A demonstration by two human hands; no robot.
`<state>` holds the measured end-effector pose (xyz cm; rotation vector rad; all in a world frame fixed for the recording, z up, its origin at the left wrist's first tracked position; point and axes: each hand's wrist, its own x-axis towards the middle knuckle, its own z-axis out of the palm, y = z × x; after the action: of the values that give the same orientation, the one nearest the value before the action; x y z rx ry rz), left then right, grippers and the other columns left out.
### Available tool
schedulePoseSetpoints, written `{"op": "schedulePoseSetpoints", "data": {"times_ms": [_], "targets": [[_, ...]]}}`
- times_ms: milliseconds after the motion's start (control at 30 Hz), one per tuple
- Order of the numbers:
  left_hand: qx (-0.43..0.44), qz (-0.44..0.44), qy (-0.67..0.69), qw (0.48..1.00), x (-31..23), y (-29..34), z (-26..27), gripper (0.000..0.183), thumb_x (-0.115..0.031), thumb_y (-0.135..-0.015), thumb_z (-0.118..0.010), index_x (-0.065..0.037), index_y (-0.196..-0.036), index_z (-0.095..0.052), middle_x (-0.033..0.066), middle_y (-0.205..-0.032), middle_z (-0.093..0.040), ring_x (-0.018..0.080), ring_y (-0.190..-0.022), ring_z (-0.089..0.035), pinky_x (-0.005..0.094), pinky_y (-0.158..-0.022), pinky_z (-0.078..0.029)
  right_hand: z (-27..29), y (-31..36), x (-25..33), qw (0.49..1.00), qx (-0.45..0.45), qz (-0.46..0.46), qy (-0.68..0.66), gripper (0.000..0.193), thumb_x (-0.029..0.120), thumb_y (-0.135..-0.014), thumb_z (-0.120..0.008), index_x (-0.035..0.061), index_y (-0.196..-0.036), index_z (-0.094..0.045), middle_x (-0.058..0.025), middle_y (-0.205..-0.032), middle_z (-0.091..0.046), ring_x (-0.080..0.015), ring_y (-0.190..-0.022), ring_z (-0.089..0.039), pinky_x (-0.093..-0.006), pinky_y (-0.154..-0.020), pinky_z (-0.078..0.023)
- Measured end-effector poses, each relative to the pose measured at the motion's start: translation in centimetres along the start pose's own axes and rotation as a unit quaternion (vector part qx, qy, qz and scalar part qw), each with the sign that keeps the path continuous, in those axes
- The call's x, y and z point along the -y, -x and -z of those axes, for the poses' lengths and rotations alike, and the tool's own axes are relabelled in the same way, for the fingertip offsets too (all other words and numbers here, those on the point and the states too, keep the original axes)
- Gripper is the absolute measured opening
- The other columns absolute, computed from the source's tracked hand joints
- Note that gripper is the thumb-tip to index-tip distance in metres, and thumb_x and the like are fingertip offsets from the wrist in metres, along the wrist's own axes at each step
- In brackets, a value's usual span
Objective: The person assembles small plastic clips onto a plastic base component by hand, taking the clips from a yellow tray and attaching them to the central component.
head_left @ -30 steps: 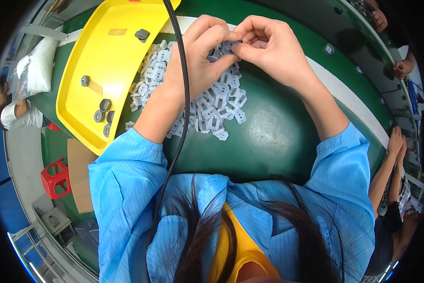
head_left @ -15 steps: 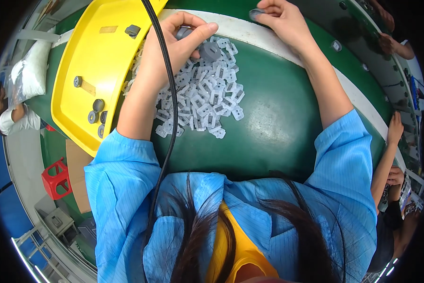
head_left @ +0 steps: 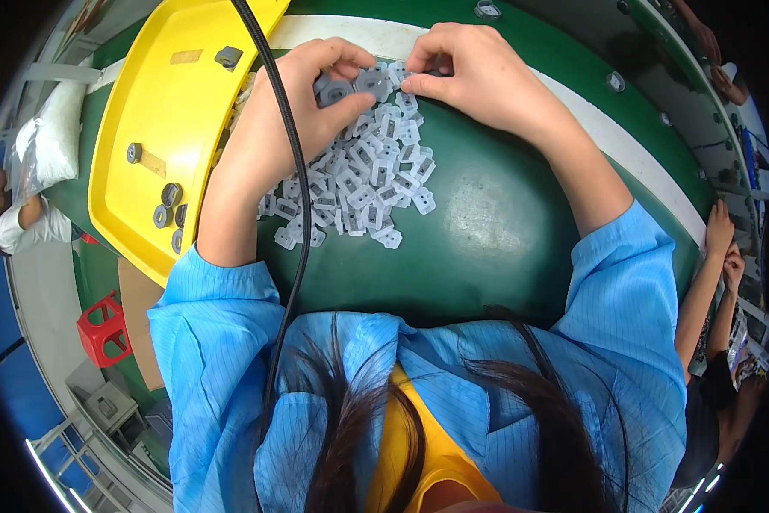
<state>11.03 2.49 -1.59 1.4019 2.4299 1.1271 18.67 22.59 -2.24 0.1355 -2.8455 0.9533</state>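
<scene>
My left hand (head_left: 312,94) is curled around several dark grey round caps (head_left: 336,91), above the far left part of a pile of small translucent plastic pieces (head_left: 363,175). One cap shows at the fingertips, facing the right hand. My right hand (head_left: 474,77) is at the pile's far edge, thumb and fingers pinched together close to the translucent pieces. Something dark shows between its fingers, too hidden to name. The pile rests on a green work surface (head_left: 487,231).
Left of the pile stands a yellow tray (head_left: 119,103) with several grey caps (head_left: 162,215) inside. A black cable (head_left: 290,111) hangs across my left forearm. Beyond a white strip (head_left: 564,103), clear parts (head_left: 487,10) lie on a green band. Other people's hands (head_left: 719,227) are at right.
My right hand has come back from beyond the white strip to the pile, and the piece it held is gone from view there; a clear part now lies on the green band. My left hand still holds caps.
</scene>
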Motion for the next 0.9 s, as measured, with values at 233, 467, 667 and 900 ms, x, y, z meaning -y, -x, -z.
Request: {"op": "schedulePoseSetpoints", "data": {"times_ms": [233, 467, 667, 900], "targets": [[-0.057, 0.192, 0.535, 0.821, -0.5, -1.4, -0.2, 0.031, -0.019, -0.092, -0.055, 0.001, -0.115, -0.054, 0.0093, -0.098, -0.061, 0.0148, -0.085, -0.062, 0.0202, -0.067, -0.054, 1.3, -0.7, -1.2, 0.897, 0.043, -0.131, -0.42, 0.012, 0.009, -0.082, -0.065, 0.0021, -0.091, -0.063, -0.0008, -0.074, -0.061, -0.0056, -0.066, -0.057, -0.0195, -0.061, -0.047], [-0.009, 0.197, 0.586, 0.786, 0.5, -1.2, -0.6, 0.029, -0.02, -0.096, -0.047, 0.003, -0.113, -0.053, 0.0109, -0.099, -0.061, 0.0156, -0.089, -0.062, 0.0211, -0.071, -0.054, 2.1, -0.9, 1.4, 0.812, -0.006, -0.182, -0.554, 0.02, 0.006, -0.085, -0.064, -0.0046, -0.101, -0.063, -0.0084, -0.084, -0.065, -0.0082, -0.061, -0.056, -0.0169, -0.055, -0.046], [-0.037, 0.207, 0.576, 0.79, -1.1, -1.1, -1.7, 0.027, -0.02, -0.095, -0.049, 0.001, -0.11, -0.053, 0.0102, -0.096, -0.061, 0.0167, -0.088, -0.062, 0.0258, -0.072, -0.054, 0.8, -0.1, 3.4, 0.97, -0.166, -0.01, -0.178, 0.012, 0.007, -0.082, -0.066, -0.0038, -0.088, -0.066, -0.0054, -0.074, -0.064, -0.0077, -0.062, -0.056, -0.0189, -0.058, -0.044], [-0.044, 0.199, 0.536, 0.819, -1.9, -0.8, -1.8, 0.028, -0.02, -0.095, -0.049, 0.002, -0.111, -0.054, 0.0104, -0.095, -0.064, 0.0129, -0.086, -0.063, 0.0183, -0.064, -0.053, 1.1, -0.4, 3.0, 0.929, -0.059, -0.132, -0.342, 0.015, 0.009, -0.083, -0.066, -0.0023, -0.092, -0.066, -0.0046, -0.079, -0.066, -0.0068, -0.068, -0.057, -0.0214, -0.065, -0.047]]}}
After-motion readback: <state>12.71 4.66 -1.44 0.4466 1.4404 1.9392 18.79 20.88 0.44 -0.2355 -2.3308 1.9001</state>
